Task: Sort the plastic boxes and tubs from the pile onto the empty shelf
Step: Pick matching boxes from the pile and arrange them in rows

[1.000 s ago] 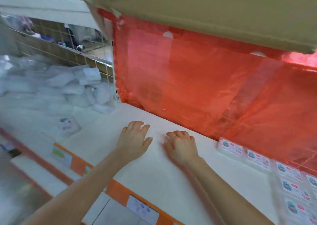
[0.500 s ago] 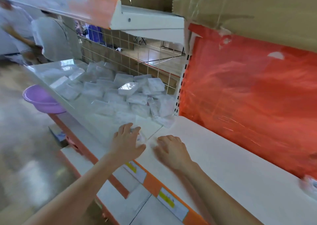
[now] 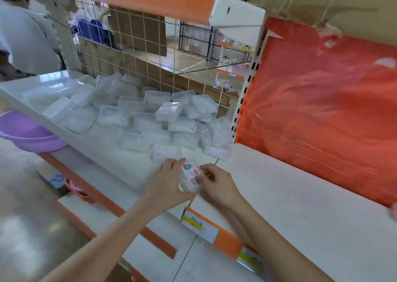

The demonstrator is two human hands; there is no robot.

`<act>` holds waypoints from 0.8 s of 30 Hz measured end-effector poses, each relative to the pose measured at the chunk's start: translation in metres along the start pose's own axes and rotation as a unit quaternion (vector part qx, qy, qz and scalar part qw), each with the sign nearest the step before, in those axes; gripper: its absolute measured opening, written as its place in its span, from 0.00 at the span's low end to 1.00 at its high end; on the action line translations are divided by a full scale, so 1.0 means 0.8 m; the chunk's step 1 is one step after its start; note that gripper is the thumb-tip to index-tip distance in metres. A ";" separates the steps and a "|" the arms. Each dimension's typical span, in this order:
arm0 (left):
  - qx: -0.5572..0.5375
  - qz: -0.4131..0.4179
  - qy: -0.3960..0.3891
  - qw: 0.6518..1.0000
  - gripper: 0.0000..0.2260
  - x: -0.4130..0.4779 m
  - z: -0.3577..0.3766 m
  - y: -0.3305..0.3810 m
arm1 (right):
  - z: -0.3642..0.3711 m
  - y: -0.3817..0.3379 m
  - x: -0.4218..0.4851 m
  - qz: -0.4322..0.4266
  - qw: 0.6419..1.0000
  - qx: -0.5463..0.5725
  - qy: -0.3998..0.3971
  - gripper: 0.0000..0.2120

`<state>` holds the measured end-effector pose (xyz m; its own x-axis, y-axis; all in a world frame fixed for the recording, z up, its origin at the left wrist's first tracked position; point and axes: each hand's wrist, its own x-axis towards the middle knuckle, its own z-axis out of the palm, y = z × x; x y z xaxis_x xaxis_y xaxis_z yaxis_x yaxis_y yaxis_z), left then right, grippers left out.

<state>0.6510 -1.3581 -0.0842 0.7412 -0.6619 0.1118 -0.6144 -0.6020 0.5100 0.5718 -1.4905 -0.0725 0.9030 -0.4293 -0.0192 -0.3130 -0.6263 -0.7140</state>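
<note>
A pile of clear plastic boxes (image 3: 150,118) covers the left white shelf, heaped against the wire grid. Both my hands hold one small clear box with a colourful label (image 3: 190,177) just above the seam between the two shelves. My left hand (image 3: 166,184) grips its left side, fingers curled over the top. My right hand (image 3: 217,183) pinches its right edge. The white shelf (image 3: 300,195) to the right, in front of the red plastic sheet, is bare where I see it.
A wire grid (image 3: 150,51) backs the left shelf. A purple basin (image 3: 28,133) sits below its left end. A person in a white shirt (image 3: 25,36) stands at far left. An orange-edged shelf (image 3: 171,0) hangs overhead. Price labels (image 3: 199,226) line the front edge.
The view has swung left from the right shelf to the pile. My hands, flat on the shelf a second ago, have picked up a labelled box between them.
</note>
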 end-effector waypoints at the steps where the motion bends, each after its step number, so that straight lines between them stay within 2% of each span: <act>1: -0.012 0.004 0.002 1.000 0.49 0.000 0.001 0.000 | 0.001 -0.005 0.001 0.007 1.000 0.010 -0.001 0.14; 6: -0.019 0.048 -0.024 0.998 0.44 0.004 0.011 -0.001 | 0.006 -0.013 -0.002 0.015 0.999 -0.046 0.012 0.22; 9: -0.003 0.097 -0.048 0.994 0.37 0.009 0.010 -0.005 | 0.006 -0.006 -0.003 0.029 0.992 -0.118 0.017 0.21; 11: 0.042 0.112 -0.026 0.992 0.33 0.018 0.004 -0.015 | 0.003 0.001 -0.004 0.039 0.987 -0.155 0.029 0.19; 14: 0.126 0.071 0.033 0.989 0.28 0.043 -0.010 -0.035 | -0.007 0.010 -0.007 0.068 0.978 -0.190 0.055 0.17; 18: 0.179 -0.002 0.023 0.983 0.25 0.064 -0.018 -0.056 | -0.019 0.023 -0.009 0.096 0.968 -0.219 0.081 0.19; 21: 0.152 0.008 0.015 0.988 0.22 0.066 -0.018 -0.061 | -0.021 0.026 -0.011 0.125 0.965 -0.217 0.083 0.21; 24: 0.134 0.031 0.013 0.990 0.20 0.064 -0.017 -0.065 | -0.017 0.022 -0.012 0.116 0.962 -0.222 0.104 0.24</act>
<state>0.7241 -1.3548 -0.0936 0.7048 -0.6915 0.1585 -0.7056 -0.6600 0.2580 0.5539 -1.5065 -0.0751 0.7294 -0.6834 0.0313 -0.6361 -0.6942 -0.3368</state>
